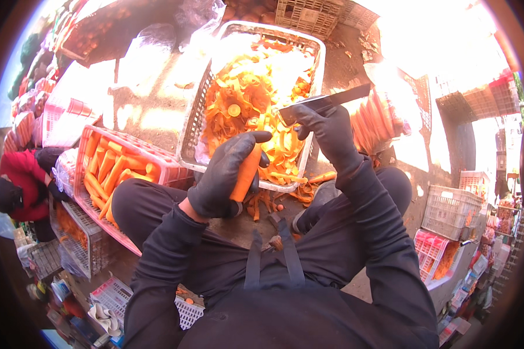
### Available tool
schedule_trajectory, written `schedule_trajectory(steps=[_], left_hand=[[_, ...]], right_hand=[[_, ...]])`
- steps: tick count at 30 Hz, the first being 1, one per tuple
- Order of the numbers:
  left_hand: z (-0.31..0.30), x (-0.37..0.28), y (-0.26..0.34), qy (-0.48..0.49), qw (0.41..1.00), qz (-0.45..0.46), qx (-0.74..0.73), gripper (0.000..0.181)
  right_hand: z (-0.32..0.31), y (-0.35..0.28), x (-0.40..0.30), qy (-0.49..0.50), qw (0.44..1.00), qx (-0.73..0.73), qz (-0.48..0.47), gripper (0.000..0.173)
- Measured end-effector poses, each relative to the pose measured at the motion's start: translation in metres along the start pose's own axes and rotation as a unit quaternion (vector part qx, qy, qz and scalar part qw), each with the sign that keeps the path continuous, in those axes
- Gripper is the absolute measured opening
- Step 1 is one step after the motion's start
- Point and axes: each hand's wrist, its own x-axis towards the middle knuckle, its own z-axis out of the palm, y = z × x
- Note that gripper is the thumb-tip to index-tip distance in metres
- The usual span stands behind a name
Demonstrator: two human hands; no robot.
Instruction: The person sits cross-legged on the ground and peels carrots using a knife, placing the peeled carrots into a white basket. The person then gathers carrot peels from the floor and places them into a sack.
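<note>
In a black glove, my left hand [216, 176] grips a peeled-looking orange carrot [247, 172], its lower end sticking out below the palm. My right hand [332, 135], gloved too, holds a knife [351, 94] with a flat metal part, raised above the right side of a white plastic crate [320, 65]. The knife and the carrot are apart. Carrot peelings [231, 98] heap up inside the crate, and a round carrot slice [234, 110] lies on them. Against my left knee is a pink plastic crate [170, 168] holding several smooth carrots [109, 163].
A bag of carrots [375, 120] leans right of the peelings crate. Peel scraps [262, 203] litter the floor between my feet. At far left a person in a red top [26, 185] bends beside a grey crate [91, 246]. Stacked crates [452, 211] stand at right.
</note>
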Motion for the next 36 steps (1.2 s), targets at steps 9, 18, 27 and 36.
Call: schedule_trajectory(steps=[9, 18, 27, 36], left_hand=[[-0.017, 0.02, -0.016, 0.117, 0.987, -0.023, -0.11, 0.045], [-0.013, 0.03, -0.035, 0.057, 0.959, 0.178, 0.213, 0.046], [-0.003, 0.019, -0.021, -0.036, 0.972, 0.128, 0.195, 0.041], [0.008, -0.002, -0.003, -0.002, 0.998, -0.055, 0.014, 0.054]], right_hand=[[0.042, -0.028, -0.047, -0.165, 0.982, 0.052, 0.077, 0.016], [0.05, -0.007, -0.045, -0.232, 0.971, 0.031, -0.048, 0.015], [0.027, -0.015, -0.029, -0.172, 0.981, 0.072, 0.051, 0.023], [0.003, 0.004, 0.002, -0.012, 0.999, 0.044, -0.012, 0.019]])
